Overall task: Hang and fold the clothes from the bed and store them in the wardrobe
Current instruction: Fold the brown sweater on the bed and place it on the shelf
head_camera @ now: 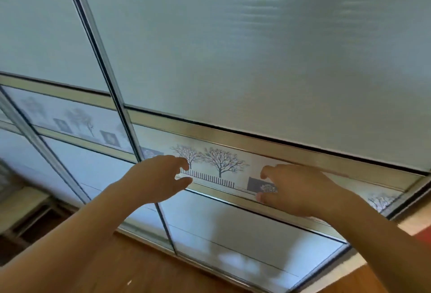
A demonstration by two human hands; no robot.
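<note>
wardrobe (256,59): it fills nearly the whole view, straight ahead of the person and seen at a tilt; its sliding doors have pale frosted panels.
frame (109,83): a thin metal upright that runs from the top left down to the floor, where two doors meet.
band (221,164): a narrow strip across the doors between metal rails; it carries drawn bare trees, a fence and small dark squares.
left hand (161,176): it is stretched out on a bare forearm towards the band, just right of the frame. The thumb and fingers are loosely curled with a gap between them, and they grasp nothing. Whether the fingertips touch the door, I cannot tell.
right hand (296,190): it is stretched out in front of the band, to the right of the trees and apart from the left hand. The fingers are loosely bent and released, with nothing in them. They lie over a dark square; contact with the door I cannot tell.
shadow (217,229): soft dark shapes on the lower panel, under both hands.
floor (144,267): brown wood boards below the doors.
furniture (28,211): a low wooden piece at the left edge, blurred, beside the wardrobe; its kind I cannot tell.
red patch (423,238): at the right edge, beside the right forearm, too cut off to name.
</note>
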